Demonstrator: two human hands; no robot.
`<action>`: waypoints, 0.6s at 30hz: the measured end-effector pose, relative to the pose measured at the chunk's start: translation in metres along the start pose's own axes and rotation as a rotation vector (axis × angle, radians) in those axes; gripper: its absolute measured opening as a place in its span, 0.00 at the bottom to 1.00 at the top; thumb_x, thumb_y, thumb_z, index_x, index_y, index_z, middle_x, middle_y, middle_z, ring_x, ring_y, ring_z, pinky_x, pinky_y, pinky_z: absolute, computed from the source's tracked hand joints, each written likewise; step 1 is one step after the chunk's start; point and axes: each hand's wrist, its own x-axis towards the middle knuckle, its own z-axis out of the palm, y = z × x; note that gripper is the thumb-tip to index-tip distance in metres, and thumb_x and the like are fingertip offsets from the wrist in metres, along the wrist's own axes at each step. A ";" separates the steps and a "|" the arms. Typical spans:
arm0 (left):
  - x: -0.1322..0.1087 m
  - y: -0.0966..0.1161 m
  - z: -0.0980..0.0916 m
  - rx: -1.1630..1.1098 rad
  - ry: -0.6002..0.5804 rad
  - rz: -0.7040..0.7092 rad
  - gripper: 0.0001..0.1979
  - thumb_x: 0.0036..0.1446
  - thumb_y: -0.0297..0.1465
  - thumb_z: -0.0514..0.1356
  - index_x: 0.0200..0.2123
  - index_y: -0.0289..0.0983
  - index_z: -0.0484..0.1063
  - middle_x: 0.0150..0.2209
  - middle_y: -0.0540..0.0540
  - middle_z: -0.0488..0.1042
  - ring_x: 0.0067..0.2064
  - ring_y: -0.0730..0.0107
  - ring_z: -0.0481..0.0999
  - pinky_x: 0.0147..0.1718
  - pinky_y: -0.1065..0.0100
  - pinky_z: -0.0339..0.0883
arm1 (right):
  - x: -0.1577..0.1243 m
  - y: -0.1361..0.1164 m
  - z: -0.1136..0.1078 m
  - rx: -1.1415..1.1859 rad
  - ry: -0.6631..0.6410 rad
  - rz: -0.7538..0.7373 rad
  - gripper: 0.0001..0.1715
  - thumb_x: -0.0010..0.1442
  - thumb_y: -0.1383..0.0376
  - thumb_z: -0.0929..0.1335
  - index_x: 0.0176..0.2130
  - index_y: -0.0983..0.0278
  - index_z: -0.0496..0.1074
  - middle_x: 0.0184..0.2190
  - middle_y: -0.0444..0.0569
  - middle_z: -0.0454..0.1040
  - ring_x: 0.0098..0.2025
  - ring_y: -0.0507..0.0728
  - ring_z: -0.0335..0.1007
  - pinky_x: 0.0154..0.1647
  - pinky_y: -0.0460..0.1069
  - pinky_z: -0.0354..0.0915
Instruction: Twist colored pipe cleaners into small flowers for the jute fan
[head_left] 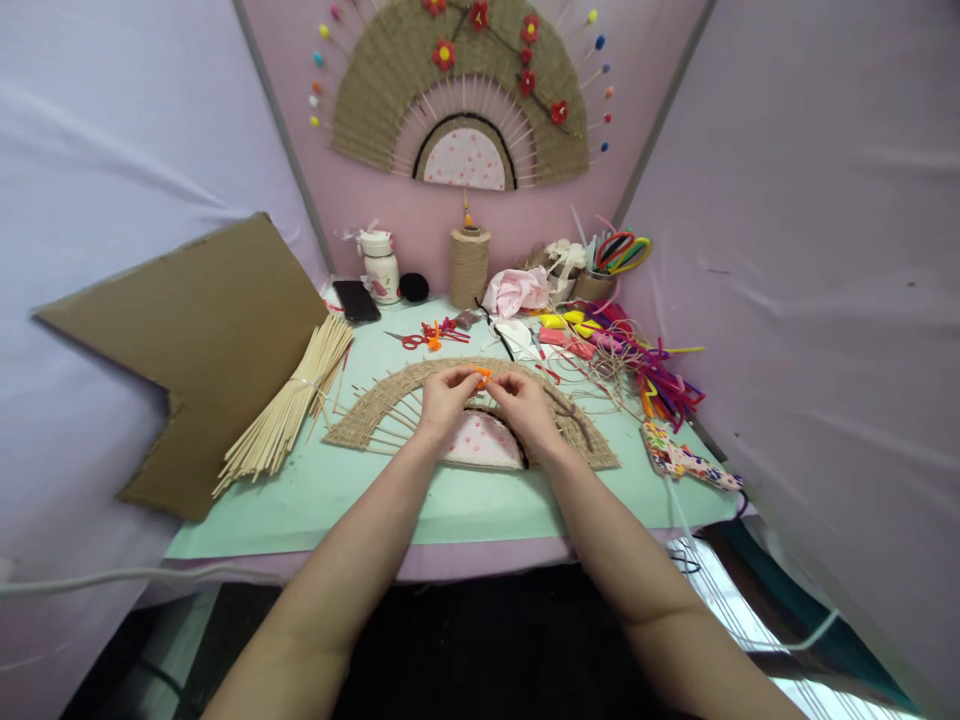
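Forearms point(390, 510) extend to both hands point(445, 400) point(523, 402), fingers point(465, 382) clamped on an orange piece point(484, 375), a cup point(592, 287) behind holding looped handles point(615, 250)

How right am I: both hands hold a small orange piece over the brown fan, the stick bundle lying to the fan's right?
Not quite: the head view shows the stick bundle left of the brown fan. The left hand and right hand do hold the orange piece over it.

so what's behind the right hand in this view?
The tabletop fan: its woven band shows on both sides of the right hand, a dark twig to the right, the dotted panel lower left. Whatever sits directly behind palm and fingers is covered.
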 end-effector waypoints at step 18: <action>-0.002 -0.006 -0.004 0.502 -0.111 0.140 0.07 0.45 0.28 0.60 0.29 0.35 0.78 0.30 0.46 0.79 0.34 0.67 0.75 0.36 0.69 0.66 | 0.001 0.006 -0.011 -0.374 -0.110 -0.074 0.08 0.50 0.64 0.64 0.23 0.65 0.68 0.20 0.43 0.67 0.25 0.51 0.59 0.27 0.46 0.53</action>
